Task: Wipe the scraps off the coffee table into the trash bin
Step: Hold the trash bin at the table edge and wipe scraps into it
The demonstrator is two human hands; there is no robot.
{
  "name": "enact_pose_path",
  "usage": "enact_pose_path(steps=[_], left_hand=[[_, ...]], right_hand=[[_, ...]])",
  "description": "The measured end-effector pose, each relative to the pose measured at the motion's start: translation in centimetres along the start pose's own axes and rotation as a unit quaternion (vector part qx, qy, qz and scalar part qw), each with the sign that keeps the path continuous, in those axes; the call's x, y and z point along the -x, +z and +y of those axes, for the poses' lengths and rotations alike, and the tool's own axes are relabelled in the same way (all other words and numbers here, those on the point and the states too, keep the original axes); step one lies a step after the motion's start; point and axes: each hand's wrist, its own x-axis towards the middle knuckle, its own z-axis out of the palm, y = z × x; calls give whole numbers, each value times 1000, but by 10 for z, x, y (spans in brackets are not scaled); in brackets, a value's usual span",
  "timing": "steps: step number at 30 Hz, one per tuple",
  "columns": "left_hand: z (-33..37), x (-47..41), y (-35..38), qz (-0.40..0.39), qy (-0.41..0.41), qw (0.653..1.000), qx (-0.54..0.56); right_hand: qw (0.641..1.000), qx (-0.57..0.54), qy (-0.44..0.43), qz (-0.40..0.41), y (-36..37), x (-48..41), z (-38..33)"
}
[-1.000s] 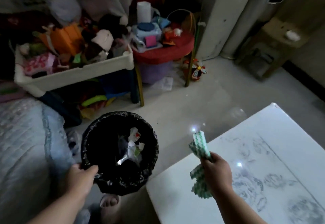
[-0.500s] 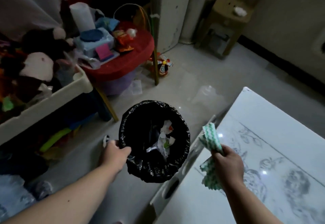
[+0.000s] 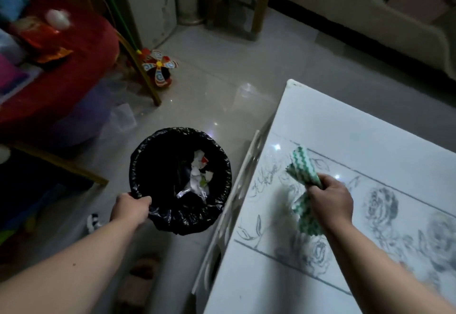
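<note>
Coffee table (image 3: 370, 146), white and flower-printed, on grey tile; hands grip bin (image 3: 158, 146) and cloth (image 3: 304, 170).

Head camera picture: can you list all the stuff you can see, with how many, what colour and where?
coffee table: one, white with grey flower drawings, right
trash bin: one, black liner, on the floor left of the table, paper scraps inside
cloth: one, green-and-white zigzag, above the table's left part
pinwheel toy: one, red, blue and white, on the floor at the back
red round table: one, far left, cluttered
stool: one, tan, back wall
left hand: grip on the bin's rim
right hand: grip shut on the cloth
</note>
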Motion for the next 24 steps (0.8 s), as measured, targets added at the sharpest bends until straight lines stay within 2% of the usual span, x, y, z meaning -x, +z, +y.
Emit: enact_pose_path(steps=[4,8,13,20,24], left_hand=[[10,-42,14,-21,-28,999,-7],[12,-83,29,-39,-46,997,44],[18,-129,48,-62,-40,995,60],[12,-179,64,-74,-67,994,54],[12,-185,59,-87,-34,995,32]], right_hand=[[999,35,27,26,22,-6,5],[996,56,36,64,41,0,1],[993,13,27,117,56,15,-21],[990,-27,59,128,71,24,-44],[987,-38,77,137,74,23,-51]])
